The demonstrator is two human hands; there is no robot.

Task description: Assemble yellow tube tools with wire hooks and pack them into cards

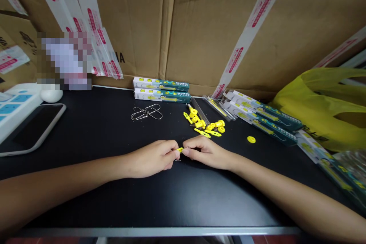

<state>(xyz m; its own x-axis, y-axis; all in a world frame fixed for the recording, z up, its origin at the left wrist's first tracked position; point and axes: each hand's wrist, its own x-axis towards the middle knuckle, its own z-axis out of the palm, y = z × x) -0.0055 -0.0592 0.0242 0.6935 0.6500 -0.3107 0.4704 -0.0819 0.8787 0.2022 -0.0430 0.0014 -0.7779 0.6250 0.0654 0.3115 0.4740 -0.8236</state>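
Note:
Near the middle of the black table [160,198], my left hand [156,158] pinches a small yellow plastic piece [180,150]. My right hand [207,151] meets it from the other side, its thumb and index finger closed at the piece's right end, where a bit of thin metal shows. Another thin metal end sticks out under the left fingertips. Just beyond my right hand lies a loose group of yellow parts [200,123] with small dark springs. Bent metal hooks [146,112] rest farther left.
Two printed boxes [161,95] lie at the back, more boxes [260,120] at the right beside a yellow bag [323,103]. Clear tubes [219,107] and a yellow cap [251,139] are nearer. A phone [31,127] and power strip [20,101] lie left. Cardboard [194,26] stands behind.

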